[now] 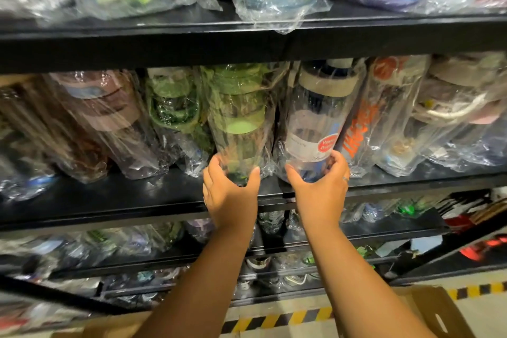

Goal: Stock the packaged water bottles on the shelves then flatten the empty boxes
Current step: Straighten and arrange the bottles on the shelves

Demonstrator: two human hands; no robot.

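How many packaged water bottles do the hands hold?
2. The left hand grips the green bottle on the middle shelf; the right hand grips the clear bottle with a red sticker beside it. No other bottle is held.

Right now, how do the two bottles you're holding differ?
The green bottle in the left hand is green-tinted; the clear bottle in the right hand has a beige collar. The clear bottle carries a red sticker; the green bottle shows no red. Both are bagged.

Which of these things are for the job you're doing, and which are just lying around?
For the job: green bottle in left hand; clear bottle in right hand; shelf; cardboard box.
Just lying about: striped floor tape; red things far right.
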